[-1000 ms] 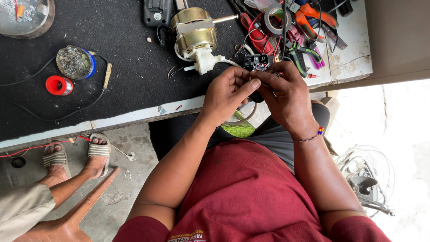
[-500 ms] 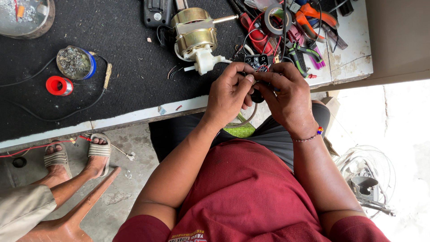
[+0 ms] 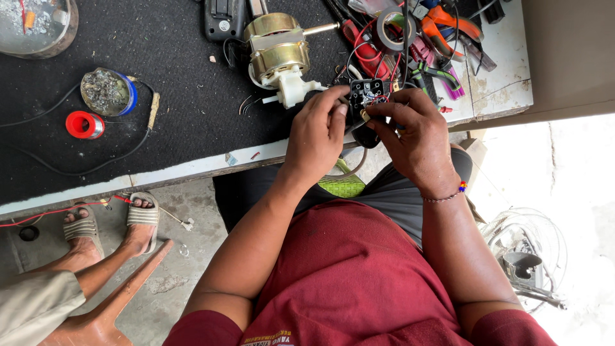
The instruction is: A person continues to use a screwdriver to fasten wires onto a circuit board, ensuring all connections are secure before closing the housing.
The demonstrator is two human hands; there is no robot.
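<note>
Both hands meet over the workbench's front edge. My left hand [image 3: 318,131] and my right hand [image 3: 413,131] pinch a small black switch block [image 3: 366,96] with red and other thin wires running from it. The block is tilted up between my fingertips. Just behind it on the black mat [image 3: 166,70] lies a brass-coloured fan motor [image 3: 277,51] with a white plastic part and a shaft sticking out to the right.
Pliers, cutters and a tape roll [image 3: 391,25] are piled at the back right. A tin of solder bits [image 3: 107,91], a red reel [image 3: 84,124] and a soldering iron cable lie left. Another person's sandalled feet [image 3: 109,221] rest below the bench. A wire fan guard [image 3: 528,256] lies right.
My hands have shifted slightly, turning the switch block so its black face shows more between the fingers. Everything on the bench stays where it was.
</note>
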